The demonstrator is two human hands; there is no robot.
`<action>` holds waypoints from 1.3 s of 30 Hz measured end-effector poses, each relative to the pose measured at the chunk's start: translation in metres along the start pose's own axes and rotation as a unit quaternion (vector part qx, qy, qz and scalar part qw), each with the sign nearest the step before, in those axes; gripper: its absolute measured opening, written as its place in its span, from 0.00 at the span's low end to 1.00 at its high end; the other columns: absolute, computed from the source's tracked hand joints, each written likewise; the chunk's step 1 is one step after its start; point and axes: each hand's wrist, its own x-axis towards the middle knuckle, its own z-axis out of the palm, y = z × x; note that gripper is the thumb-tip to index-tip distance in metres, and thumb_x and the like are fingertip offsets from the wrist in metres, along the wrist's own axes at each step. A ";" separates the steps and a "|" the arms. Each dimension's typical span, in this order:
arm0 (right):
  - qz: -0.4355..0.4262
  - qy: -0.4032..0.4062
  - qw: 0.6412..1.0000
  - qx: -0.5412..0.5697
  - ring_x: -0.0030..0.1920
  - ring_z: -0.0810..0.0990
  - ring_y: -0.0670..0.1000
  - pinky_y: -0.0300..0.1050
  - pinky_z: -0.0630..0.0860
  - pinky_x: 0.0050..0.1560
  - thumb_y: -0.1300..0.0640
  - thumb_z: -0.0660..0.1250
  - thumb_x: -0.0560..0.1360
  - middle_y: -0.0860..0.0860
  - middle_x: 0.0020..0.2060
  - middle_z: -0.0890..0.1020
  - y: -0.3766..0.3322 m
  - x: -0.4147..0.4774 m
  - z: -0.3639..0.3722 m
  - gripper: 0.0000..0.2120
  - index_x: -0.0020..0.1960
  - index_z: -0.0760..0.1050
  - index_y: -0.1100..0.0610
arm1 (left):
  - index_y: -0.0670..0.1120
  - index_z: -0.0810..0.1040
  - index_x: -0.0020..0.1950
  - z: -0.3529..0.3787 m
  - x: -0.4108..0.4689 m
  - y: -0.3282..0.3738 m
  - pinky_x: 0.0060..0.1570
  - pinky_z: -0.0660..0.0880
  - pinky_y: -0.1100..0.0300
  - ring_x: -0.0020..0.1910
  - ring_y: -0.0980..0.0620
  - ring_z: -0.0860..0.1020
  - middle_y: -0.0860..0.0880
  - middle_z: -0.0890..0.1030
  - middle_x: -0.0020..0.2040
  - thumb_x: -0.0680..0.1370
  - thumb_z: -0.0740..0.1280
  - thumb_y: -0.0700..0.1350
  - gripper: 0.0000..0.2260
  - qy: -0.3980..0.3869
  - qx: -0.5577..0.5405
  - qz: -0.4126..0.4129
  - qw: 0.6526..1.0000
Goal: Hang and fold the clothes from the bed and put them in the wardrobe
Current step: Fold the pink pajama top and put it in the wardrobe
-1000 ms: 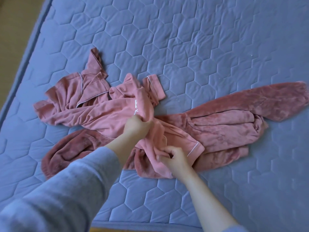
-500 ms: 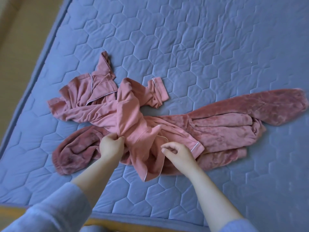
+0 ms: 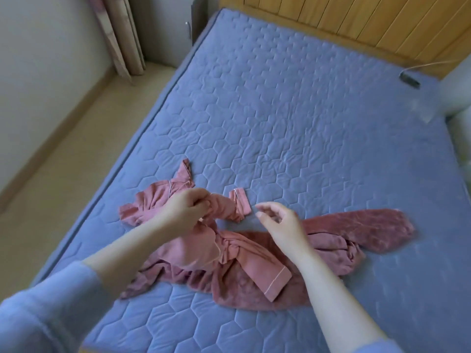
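Near the bed's (image 3: pixel 293 103) front edge, the left hand (image 3: pixel 187 210) pinches the pink pajama top (image 3: pixel 204 247), apparently lifting it. The right hand (image 3: pixel 279 221) hovers beside it, fingers loosely curled.

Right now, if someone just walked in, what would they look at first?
Probably the crumpled light pink pyjama top with white piping, tangled over a darker fuzzy rose garment near the front of the blue hexagon-quilted mattress. The left hand grips a bunch of the top, while the right hand hovers open beside it, holding nothing.
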 end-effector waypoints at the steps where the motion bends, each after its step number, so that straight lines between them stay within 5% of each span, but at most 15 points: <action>1: -0.024 0.007 1.000 0.008 0.41 0.79 0.39 0.29 0.72 0.45 0.58 0.70 0.76 0.42 0.40 0.84 -0.020 -0.001 -0.008 0.09 0.45 0.81 0.42 | 0.44 0.79 0.40 -0.015 -0.003 0.015 0.34 0.71 0.60 0.30 0.57 0.73 0.49 0.80 0.33 0.75 0.62 0.37 0.08 -0.008 0.029 0.023 0.999; 4: -0.078 0.002 0.997 0.022 0.42 0.80 0.39 0.27 0.73 0.46 0.60 0.70 0.75 0.44 0.43 0.84 -0.077 -0.007 -0.029 0.11 0.47 0.81 0.44 | 0.50 0.79 0.40 -0.055 -0.012 0.067 0.33 0.71 0.62 0.28 0.60 0.72 0.50 0.80 0.33 0.76 0.65 0.40 0.07 -0.024 0.076 0.079 0.994; 9: -0.130 -0.024 0.990 0.049 0.53 0.81 0.43 0.35 0.74 0.55 0.62 0.70 0.75 0.45 0.50 0.85 -0.153 -0.019 -0.060 0.11 0.55 0.81 0.50 | 0.47 0.80 0.41 -0.104 -0.034 0.158 0.41 0.76 0.54 0.35 0.50 0.78 0.49 0.80 0.35 0.76 0.65 0.42 0.06 -0.045 0.119 0.183 0.975; 14: -0.196 -0.032 0.977 0.076 0.54 0.82 0.44 0.39 0.76 0.56 0.62 0.68 0.77 0.45 0.49 0.86 -0.214 -0.036 -0.095 0.10 0.50 0.83 0.49 | 0.48 0.81 0.45 -0.131 -0.053 0.231 0.39 0.70 0.67 0.39 0.58 0.76 0.52 0.81 0.39 0.77 0.64 0.41 0.06 -0.027 0.140 0.270 0.952; 21: -0.284 0.138 0.949 -0.023 0.34 0.70 0.42 0.35 0.68 0.38 0.56 0.59 0.82 0.49 0.33 0.74 -0.273 -0.066 -0.155 0.11 0.44 0.75 0.60 | 0.54 0.81 0.43 -0.156 -0.067 0.279 0.37 0.67 0.65 0.32 0.61 0.71 0.59 0.75 0.31 0.75 0.70 0.49 0.02 0.039 0.107 0.317 0.942; 26: -0.333 0.280 0.898 -0.070 0.34 0.70 0.43 0.33 0.67 0.37 0.58 0.59 0.82 0.48 0.32 0.74 -0.317 -0.079 -0.207 0.11 0.44 0.75 0.58 | 0.48 0.70 0.33 -0.164 -0.071 0.295 0.32 0.63 0.62 0.27 0.59 0.65 0.57 0.67 0.25 0.71 0.74 0.56 0.18 0.044 0.126 0.303 0.944; 31: -0.322 0.333 0.881 -0.097 0.33 0.72 0.42 0.30 0.67 0.35 0.58 0.59 0.82 0.47 0.32 0.75 -0.320 -0.094 -0.244 0.11 0.41 0.73 0.52 | 0.47 0.65 0.30 -0.171 -0.075 0.315 0.27 0.62 0.67 0.26 0.58 0.63 0.57 0.63 0.24 0.67 0.77 0.54 0.22 0.044 0.125 0.295 0.946; 35: -0.287 0.248 0.919 -0.105 0.35 0.73 0.41 0.37 0.70 0.40 0.54 0.64 0.80 0.48 0.33 0.77 -0.315 -0.107 -0.258 0.10 0.40 0.76 0.52 | 0.42 0.69 0.32 -0.166 -0.081 0.338 0.31 0.63 0.65 0.29 0.58 0.65 0.56 0.66 0.28 0.69 0.76 0.50 0.19 0.043 0.095 0.333 0.937; 39: -0.246 0.087 0.965 -0.004 0.43 0.81 0.47 0.40 0.75 0.48 0.39 0.72 0.69 0.54 0.41 0.82 -0.316 -0.122 -0.259 0.17 0.52 0.80 0.47 | 0.39 0.79 0.41 -0.162 -0.095 0.373 0.31 0.69 0.65 0.28 0.59 0.69 0.54 0.72 0.31 0.70 0.76 0.47 0.12 0.030 0.090 0.386 0.918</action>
